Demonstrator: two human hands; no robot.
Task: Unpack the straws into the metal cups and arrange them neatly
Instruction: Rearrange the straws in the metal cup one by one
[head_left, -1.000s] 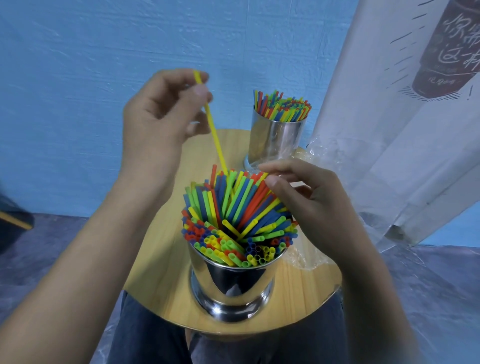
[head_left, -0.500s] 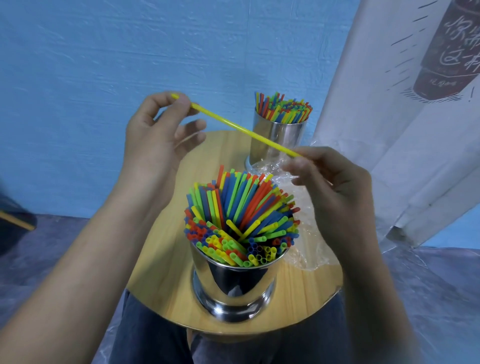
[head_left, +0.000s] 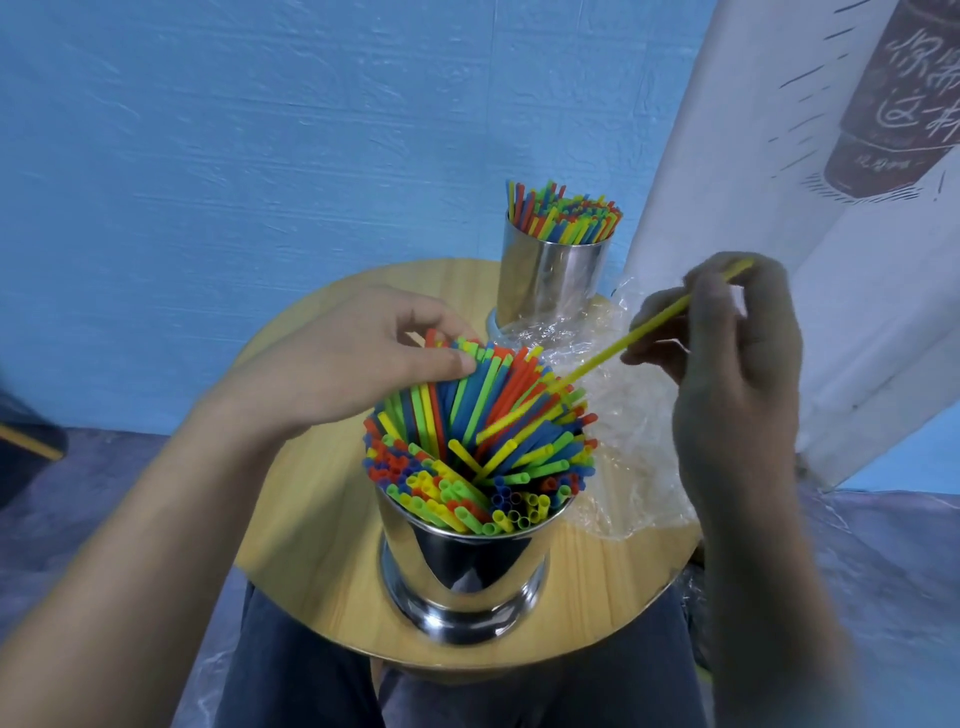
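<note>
A shiny metal cup stands at the near side of the round wooden table, packed with coloured straws that lean and fan out. My left hand rests on the far-left tops of those straws, fingers curled over them. My right hand pinches a single yellow straw, which slants down-left with its lower end among the straws in the near cup. A second metal cup at the table's far edge holds upright straws.
Crumpled clear plastic wrap lies on the table between the two cups and to the right. A white printed banner hangs at the right. A blue wall is behind. My lap is under the table's near edge.
The yellow straw passed from my left hand to my right, which swung it to the right and lowered its end into the near cup. My left hand dropped onto the straws' tops.
</note>
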